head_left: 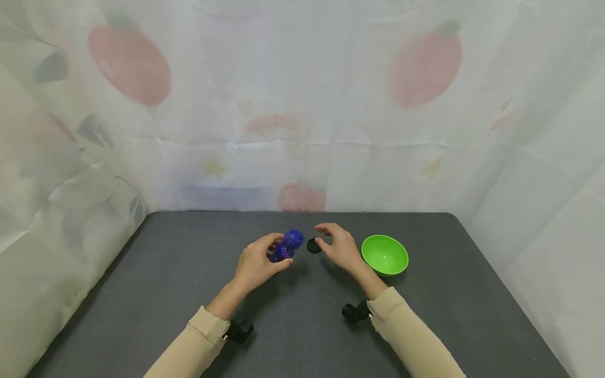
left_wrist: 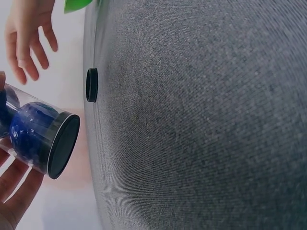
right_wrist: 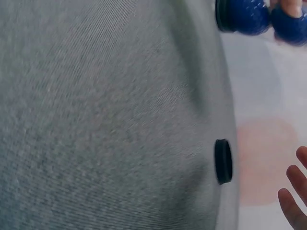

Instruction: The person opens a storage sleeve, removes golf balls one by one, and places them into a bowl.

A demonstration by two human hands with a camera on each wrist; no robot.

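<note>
clear tube (head_left: 285,247) of blue balls, tilted; black lid (head_left: 313,245) flat alongside.

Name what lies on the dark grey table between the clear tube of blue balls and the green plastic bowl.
In the head view, a small black round lid lies flat there, with the open right hand poised just beside it.

black cap (right_wrist: 223,161) on grey table (right_wrist: 105,120) | fingertips (right_wrist: 295,201) near | blue tube (right_wrist: 249,17), seemingly held

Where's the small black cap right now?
In the head view the black cap lies on the grey table near the middle, just under the right hand, between the clear tube of blue balls and the green bowl.
</note>
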